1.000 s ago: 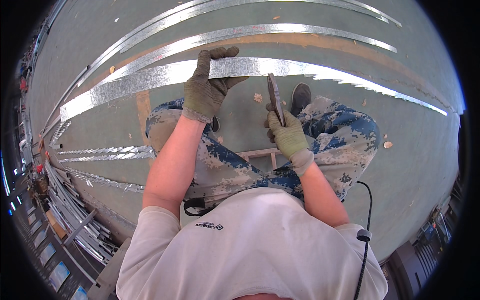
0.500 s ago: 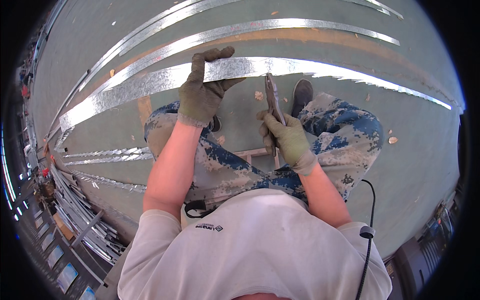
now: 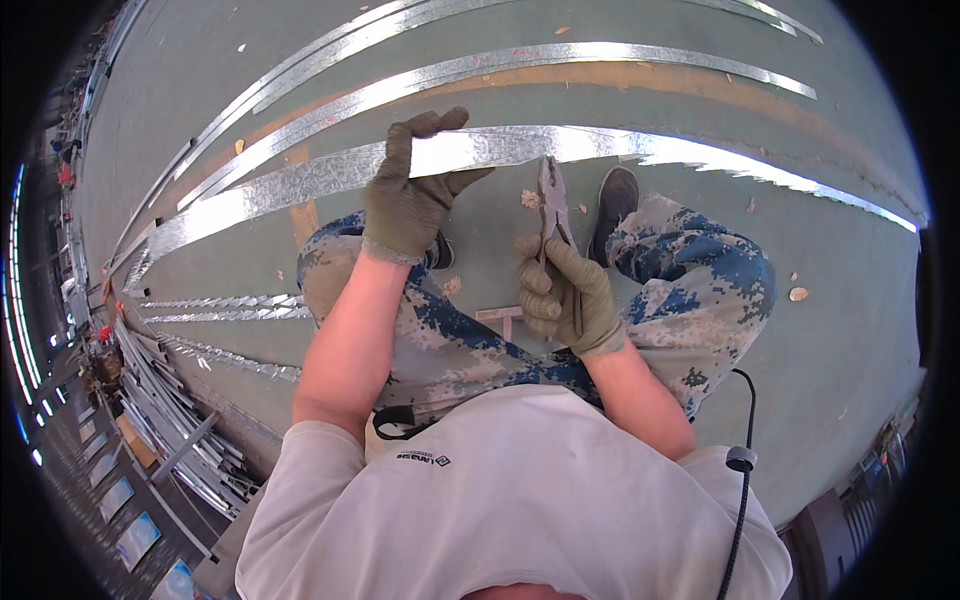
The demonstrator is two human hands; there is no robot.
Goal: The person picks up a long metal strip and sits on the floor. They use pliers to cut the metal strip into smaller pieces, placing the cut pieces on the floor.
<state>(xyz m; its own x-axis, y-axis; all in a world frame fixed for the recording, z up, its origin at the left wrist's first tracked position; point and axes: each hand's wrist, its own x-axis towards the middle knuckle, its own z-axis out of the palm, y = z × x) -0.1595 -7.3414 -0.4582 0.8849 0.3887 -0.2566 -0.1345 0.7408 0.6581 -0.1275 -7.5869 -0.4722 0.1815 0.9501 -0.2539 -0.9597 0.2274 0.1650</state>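
Note:
A long, shiny galvanized metal strip [image 3: 300,187] runs across in front of me; the right part of its near edge is cut into jagged teeth. My left hand [image 3: 408,208], in a dark olive glove, grips the strip, fingers over the far edge and thumb along the near edge. My right hand [image 3: 575,293], in a lighter green glove, is wrapped round the handles of metal pliers [image 3: 552,195]. Their jaws point away from me, with the tips at the strip's near edge, left of the toothed part. Whether the tips touch the metal I cannot tell.
More flat metal strips [image 3: 450,75] lie on the green floor beyond. Toothed strips [image 3: 230,312] rest at the left, near a pile of metal profiles [image 3: 180,425]. A small wooden stool [image 3: 498,315] is between my legs. A black cable [image 3: 745,420] hangs at my right.
The pliers have turned in my right hand, so their jaws show more broadly. My left hand keeps its grip on the strip. The whole view has shifted slightly.

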